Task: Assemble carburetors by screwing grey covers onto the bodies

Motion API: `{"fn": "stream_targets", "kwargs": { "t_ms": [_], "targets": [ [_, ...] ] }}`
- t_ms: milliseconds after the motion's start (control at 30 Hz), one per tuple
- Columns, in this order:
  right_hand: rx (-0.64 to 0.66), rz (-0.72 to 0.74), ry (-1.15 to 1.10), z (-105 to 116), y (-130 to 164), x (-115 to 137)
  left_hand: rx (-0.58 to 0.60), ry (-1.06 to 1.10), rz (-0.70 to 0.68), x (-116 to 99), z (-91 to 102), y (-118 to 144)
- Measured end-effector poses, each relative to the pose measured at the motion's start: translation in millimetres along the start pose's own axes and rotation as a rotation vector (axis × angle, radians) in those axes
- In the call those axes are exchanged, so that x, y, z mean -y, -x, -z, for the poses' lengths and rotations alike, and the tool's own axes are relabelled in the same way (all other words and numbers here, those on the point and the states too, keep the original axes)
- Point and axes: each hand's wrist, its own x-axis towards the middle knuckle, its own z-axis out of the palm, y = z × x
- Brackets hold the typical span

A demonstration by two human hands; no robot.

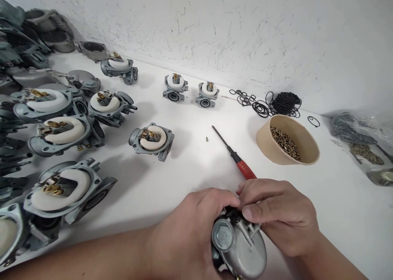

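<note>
Nearest the camera, a grey cast-metal carburettor with a domed bowl cover (238, 245) sits low over the white counter (190, 177), gripped firmly from the left by the left hand (187, 231), seemingly to steady it. Fingertips of the right hand (276, 214) are pinched narrowly at its top edge, whatever they pinch hidden. Just beyond lie a red-handled screwdriver (235, 155) and a tan bowl of small brass screws (287, 141), within easy reach.

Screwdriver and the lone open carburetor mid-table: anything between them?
Head view: one small brass screw lies on the white table between the red-handled screwdriver and the open carburetor; otherwise bare.
</note>
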Motion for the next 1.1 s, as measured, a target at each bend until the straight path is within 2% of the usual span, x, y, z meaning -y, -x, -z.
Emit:
{"fn": "stream_targets", "kwargs": {
  "t_ms": [100,200,267,367,500,600,733,933,1100],
  "targets": [
    [-0.004,0.003,0.017,-2,4,-1,-0.022,-0.024,-0.008,0,0.1,3],
    [-0.073,-0.028,0.007,-6,8,-3,-0.021,-0.074,0.022,3,0.1,5],
    [-0.111,-0.065,-0.046,-8,10,-5,-0.030,-0.096,-0.008,6,-0.2,4],
    [-0.086,-0.100,-0.128,-9,11,-8,-0.041,-0.091,-0.065,10,-1.0,0],
    [-0.050,-0.130,-0.133,-6,13,-12,-0.039,-0.059,-0.066,8,-1.6,-2],
    [-0.055,-0.095,-0.074,-7,15,-13,-0.053,-0.069,-0.083,4,-1.4,-1],
    [-0.125,-0.025,-0.034,-12,14,-12,-0.094,-0.095,-0.116,2,-1.3,0],
    [-0.185,-0.032,0.004,-16,12,-10,-0.068,-0.074,-0.065,1,-3.0,-1],
    [-0.226,-0.006,0.130,-20,9,-9,-0.060,-0.061,-0.038,3,-1.9,-1]
  ]
}}
